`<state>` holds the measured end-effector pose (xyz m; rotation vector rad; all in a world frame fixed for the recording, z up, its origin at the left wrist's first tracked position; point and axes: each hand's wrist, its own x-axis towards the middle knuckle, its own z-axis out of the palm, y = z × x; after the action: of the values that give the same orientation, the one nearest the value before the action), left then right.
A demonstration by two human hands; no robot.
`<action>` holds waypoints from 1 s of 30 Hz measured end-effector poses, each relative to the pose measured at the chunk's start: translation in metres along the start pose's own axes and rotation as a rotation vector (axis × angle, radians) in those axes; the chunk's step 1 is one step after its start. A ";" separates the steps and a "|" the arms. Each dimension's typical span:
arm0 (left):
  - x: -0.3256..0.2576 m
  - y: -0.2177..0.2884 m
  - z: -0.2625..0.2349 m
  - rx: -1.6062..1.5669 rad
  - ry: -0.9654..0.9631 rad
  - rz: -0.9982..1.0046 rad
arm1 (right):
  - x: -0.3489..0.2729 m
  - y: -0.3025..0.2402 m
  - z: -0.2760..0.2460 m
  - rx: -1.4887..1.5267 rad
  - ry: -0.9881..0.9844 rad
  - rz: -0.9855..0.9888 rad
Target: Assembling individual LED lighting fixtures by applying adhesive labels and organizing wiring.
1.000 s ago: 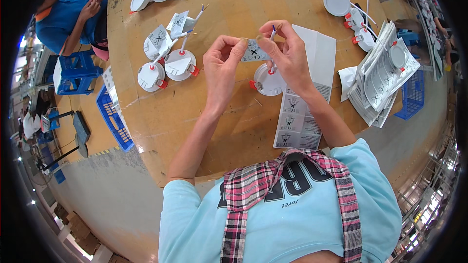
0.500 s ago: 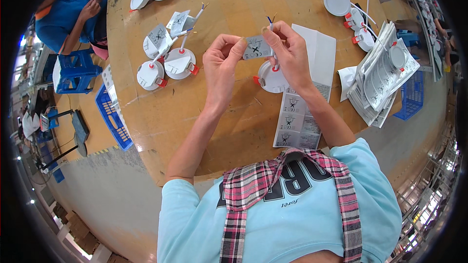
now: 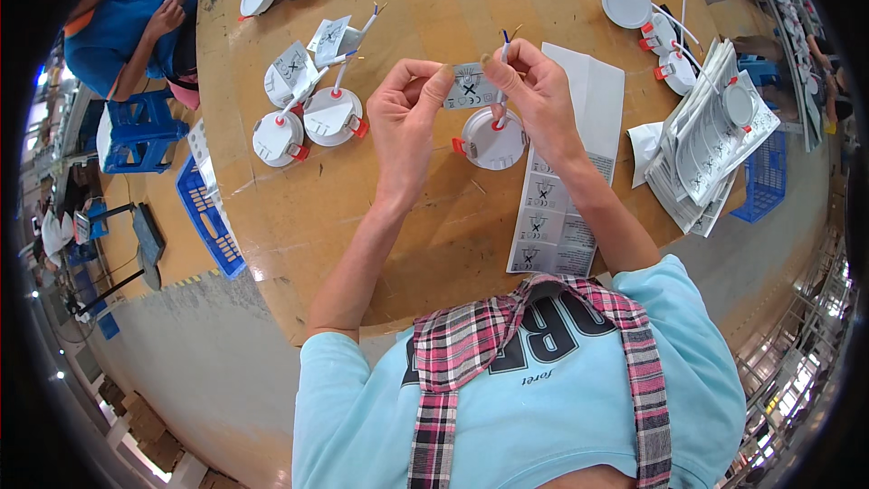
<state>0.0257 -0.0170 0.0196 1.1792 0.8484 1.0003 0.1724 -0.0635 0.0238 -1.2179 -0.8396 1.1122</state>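
Note:
A small silvery printed label [image 3: 471, 91] is stretched between my hands above the table's middle. My left hand [image 3: 405, 118] pinches its left end between thumb and fingers. The fingers of my right hand [image 3: 540, 100] close on the label's right end and on the white cable [image 3: 504, 47] beside it. From that cable hangs a round white downlight [image 3: 495, 149] with red spring clips, just under the label; whether it touches the table I cannot tell. Partly beneath my right forearm lies a label sheet [image 3: 541, 222], with several printed labels on it and a bare white upper part.
Downlights with folded labels on their cables [image 3: 332, 118] lie at left. More downlights [image 3: 626, 4] sit at far right and along the far edge. A thick stack of label sheets [image 3: 697, 154] is at right. Blue crates [image 3: 206, 217] flank the table; a person [image 3: 136, 23] sits far left.
The downlight has swung left and now shows more fully below the label. Both hands, with the label, have shifted slightly left.

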 end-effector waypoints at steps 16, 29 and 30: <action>-0.008 0.018 0.015 -0.066 0.071 0.031 | -0.010 -0.007 0.001 0.017 -0.014 0.081; 0.009 -0.002 -0.009 -0.121 -0.153 -0.191 | -0.005 -0.003 -0.004 -0.146 -0.115 -0.023; 0.011 -0.004 -0.009 -0.123 -0.154 -0.192 | -0.004 0.000 -0.005 -0.148 -0.113 -0.022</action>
<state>0.0216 -0.0043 0.0134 1.0354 0.7518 0.7832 0.1765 -0.0685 0.0232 -1.2734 -1.0343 1.1253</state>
